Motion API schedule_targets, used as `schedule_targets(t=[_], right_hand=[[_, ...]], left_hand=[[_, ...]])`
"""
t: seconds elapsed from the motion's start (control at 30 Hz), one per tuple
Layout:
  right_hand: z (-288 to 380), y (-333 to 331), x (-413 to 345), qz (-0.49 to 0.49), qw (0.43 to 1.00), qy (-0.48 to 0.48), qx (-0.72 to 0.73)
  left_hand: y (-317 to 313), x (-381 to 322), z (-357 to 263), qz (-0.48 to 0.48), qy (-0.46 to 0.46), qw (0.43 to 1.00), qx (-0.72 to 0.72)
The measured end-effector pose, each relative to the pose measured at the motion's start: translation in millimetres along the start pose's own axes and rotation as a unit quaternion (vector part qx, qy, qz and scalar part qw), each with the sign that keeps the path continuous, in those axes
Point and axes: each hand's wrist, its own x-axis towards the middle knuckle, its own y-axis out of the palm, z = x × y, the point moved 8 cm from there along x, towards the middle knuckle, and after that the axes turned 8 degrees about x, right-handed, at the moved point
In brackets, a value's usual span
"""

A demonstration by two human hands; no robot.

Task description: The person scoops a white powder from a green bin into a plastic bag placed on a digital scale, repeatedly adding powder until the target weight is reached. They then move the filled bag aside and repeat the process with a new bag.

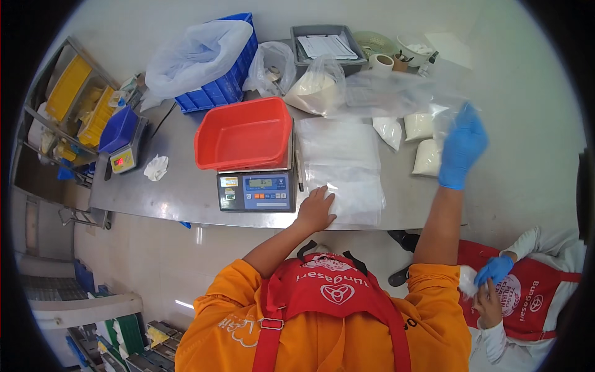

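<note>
My bare left hand [317, 209] rests on the near left part of a stack of clear plastic bags [346, 149], fingers somewhat spread and gripping nothing. To the right, my right hand [464, 146], in a blue glove, is raised and pinches the end of a clear plastic bag [388, 90]. That bag stretches leftward, blurred, over the table's back part. Close by my right hand stand filled bags of off-white powder [425, 157], partly hidden by it. Left of the stack, a digital scale [255, 191] carries a red plastic tub [244, 135]. A marker pen [300, 172] lies along the scale's right side.
A lined blue crate [218, 86], an open bag of powder [316, 90] and a grey tray with papers [327, 46] line the back of the steel table [186, 195]. A second scale [124, 156] stands left. A co-worker in a red apron [525, 293] is at my right.
</note>
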Motion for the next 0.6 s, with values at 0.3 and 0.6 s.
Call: schedule_targets(t=[0.3, 0.6], right_hand=[[-22, 21, -118, 0.248, 0.957, 0.151, 0.014], [8, 114, -260, 0.475, 0.845, 0.228, 0.09]], left_hand=[[-81, -21, -14, -0.116, 0.019, 0.917, -0.382], [-119, -95, 3, 0.013, -0.043, 0.737, -0.675]])
